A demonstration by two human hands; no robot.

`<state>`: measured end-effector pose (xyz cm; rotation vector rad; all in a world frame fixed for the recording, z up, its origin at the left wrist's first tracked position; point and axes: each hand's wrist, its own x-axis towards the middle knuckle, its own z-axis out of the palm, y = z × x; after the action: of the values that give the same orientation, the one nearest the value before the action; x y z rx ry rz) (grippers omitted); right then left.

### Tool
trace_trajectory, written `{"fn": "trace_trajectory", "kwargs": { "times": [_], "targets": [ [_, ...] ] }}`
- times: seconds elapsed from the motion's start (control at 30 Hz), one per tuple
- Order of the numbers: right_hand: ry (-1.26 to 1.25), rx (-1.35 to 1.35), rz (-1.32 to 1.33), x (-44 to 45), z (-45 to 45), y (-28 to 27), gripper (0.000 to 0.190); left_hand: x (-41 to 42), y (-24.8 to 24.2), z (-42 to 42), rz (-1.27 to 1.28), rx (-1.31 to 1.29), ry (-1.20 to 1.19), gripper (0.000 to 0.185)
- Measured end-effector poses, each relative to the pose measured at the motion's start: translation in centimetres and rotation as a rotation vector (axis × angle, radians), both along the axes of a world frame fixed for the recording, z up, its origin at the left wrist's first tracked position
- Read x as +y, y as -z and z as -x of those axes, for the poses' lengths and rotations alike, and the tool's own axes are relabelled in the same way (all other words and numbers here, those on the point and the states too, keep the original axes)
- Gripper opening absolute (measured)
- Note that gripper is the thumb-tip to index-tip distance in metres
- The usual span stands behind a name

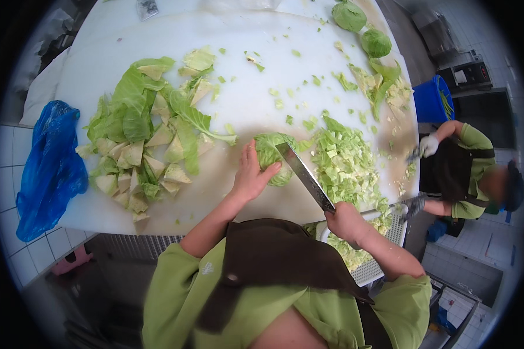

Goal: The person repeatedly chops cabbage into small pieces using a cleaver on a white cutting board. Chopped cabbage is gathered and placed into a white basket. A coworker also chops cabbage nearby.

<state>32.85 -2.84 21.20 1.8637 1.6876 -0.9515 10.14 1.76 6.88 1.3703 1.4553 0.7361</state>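
Note:
A green cabbage (270, 150) rests on the white work surface (253, 104) in front of me. My left hand (252, 174) lies against its left and near sides, fingers and thumb spread around it. My right hand (347, 221) grips the handle of a kitchen knife (305, 176), whose blade slants up and left so that its tip is over the cabbage; whether it touches is unclear. Right of the blade lies a heap of chopped cabbage (347, 165). Cut cores and outer leaves (131, 118) are piled at the left.
Whole cabbages (349, 16) and more trimmings (393, 87) lie along the far right side. A white perforated basket (371, 270) holding chopped cabbage stands below the near right edge. A blue plastic bag (54, 170) hangs at the left edge. A co-worker (454, 170) stands at the right, near a blue bin (430, 100).

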Motion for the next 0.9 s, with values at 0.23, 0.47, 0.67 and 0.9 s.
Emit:
{"fn": "trace_trajectory", "kwargs": {
  "times": [0.23,0.47,0.67,0.9],
  "targets": [
    [-0.009,0.097,0.055,4.2,2.5,3.2,0.024,0.6,0.4,0.0,-0.023,-0.177,-0.095,0.089],
    [0.041,0.232,-0.100,7.2,7.5,7.2,0.023,2.4,-0.2,1.6,0.056,-0.197,-0.306,0.076],
    [-0.015,0.355,0.002,6.4,6.7,3.3,0.022,0.1,-1.2,-1.6,-0.450,0.430,-0.197,0.068],
    [0.132,0.240,0.158,6.2,4.3,6.9,0.021,0.0,0.4,-4.7,-0.551,0.257,-0.292,0.053]
  ]
}}
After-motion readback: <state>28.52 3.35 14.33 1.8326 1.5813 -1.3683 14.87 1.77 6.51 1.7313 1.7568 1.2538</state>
